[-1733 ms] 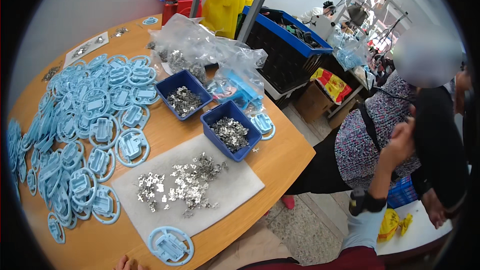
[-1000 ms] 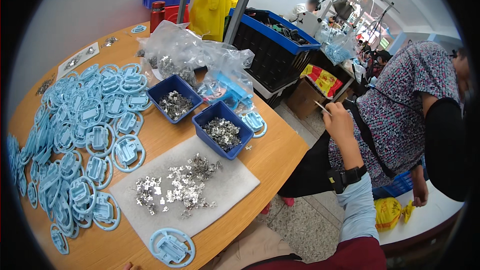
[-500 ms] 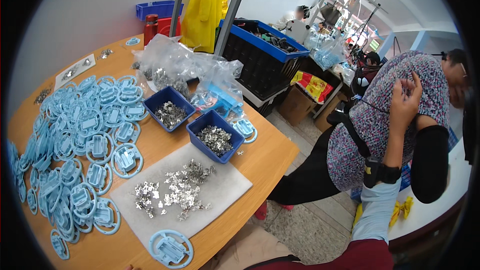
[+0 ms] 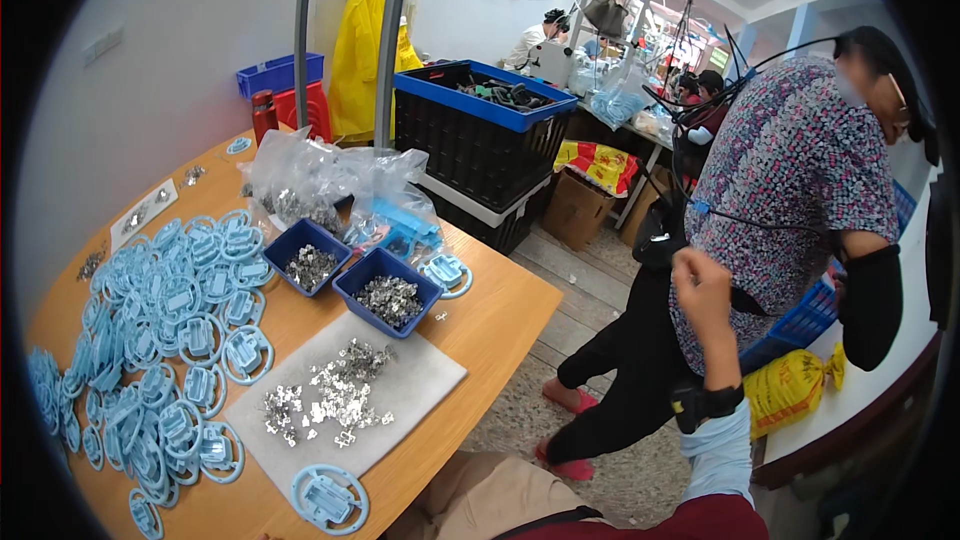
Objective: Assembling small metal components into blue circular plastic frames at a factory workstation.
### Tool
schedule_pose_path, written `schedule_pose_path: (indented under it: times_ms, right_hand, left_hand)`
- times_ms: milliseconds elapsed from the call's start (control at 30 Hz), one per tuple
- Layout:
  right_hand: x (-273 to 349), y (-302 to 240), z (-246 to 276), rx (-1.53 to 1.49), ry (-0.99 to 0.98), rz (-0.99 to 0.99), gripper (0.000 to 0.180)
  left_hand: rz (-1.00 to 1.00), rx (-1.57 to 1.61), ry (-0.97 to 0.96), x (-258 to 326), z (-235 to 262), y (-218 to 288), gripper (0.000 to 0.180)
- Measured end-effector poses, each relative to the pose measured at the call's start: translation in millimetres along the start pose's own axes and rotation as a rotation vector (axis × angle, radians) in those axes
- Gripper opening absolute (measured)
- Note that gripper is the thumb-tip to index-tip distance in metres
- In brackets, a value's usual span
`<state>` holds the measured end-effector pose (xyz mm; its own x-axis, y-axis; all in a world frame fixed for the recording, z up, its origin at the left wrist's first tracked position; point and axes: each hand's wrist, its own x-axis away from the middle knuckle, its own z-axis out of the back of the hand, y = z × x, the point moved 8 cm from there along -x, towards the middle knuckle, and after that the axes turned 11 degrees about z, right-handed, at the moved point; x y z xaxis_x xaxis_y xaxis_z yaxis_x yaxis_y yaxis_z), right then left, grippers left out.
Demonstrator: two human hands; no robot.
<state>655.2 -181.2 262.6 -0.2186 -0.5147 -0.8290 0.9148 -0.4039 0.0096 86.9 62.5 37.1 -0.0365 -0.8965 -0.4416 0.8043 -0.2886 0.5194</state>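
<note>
My right hand (image 4: 703, 285) is raised at the right, a dark band on its wrist, in front of another person in a patterned top. Its fingers are curled in, and I see nothing in them. Of my left hand (image 4: 266, 537), only a sliver shows at the bottom edge; its grip is hidden. Closest to it, a light blue plastic wheel-shaped part (image 4: 329, 499) rests over the near corner of a grey mat (image 4: 415, 390). Small metal clips (image 4: 350, 380) lie loose on that mat. Behind it stand two blue bins (image 4: 388, 292) holding more metal clips.
Many light blue wheel-shaped parts (image 4: 160, 340) are heaped on the left of the wooden table (image 4: 500, 310). Clear plastic bags (image 4: 330, 180) lie at the back. A black crate with a blue rim (image 4: 480, 130) stands beyond. The other person (image 4: 790, 160) stands close on the right.
My view has shifted, so the table appears further left. My right hand has come lower, its fingers going from spread to curled. The other person appears more upright, with legs and pink shoes now showing.
</note>
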Motion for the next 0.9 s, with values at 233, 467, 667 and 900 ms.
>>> schedule_pose_path:
  times_ms: [233,467,667,900]
  right_hand:
    - [77,-13,-48,0.023,-0.273,0.029,0.006]
    - [91,-13,1,0.207,-0.087,-0.106,0.006]
    - [109,-18,10,0.101,-0.056,-0.119,0.004]
    - [110,-17,91,0.457,0.090,-0.250,0.020]
  left_hand:
    - [-0.088,0.010,0.051,4,-3,-5,0.019]
    - [-0.097,-0.013,0.110,7,-3,-7,0.026]
    - [0.037,0.109,0.020,5,-5,-12,0.030]
    - [0.033,0.107,0.058,6,-18,-37,0.031]
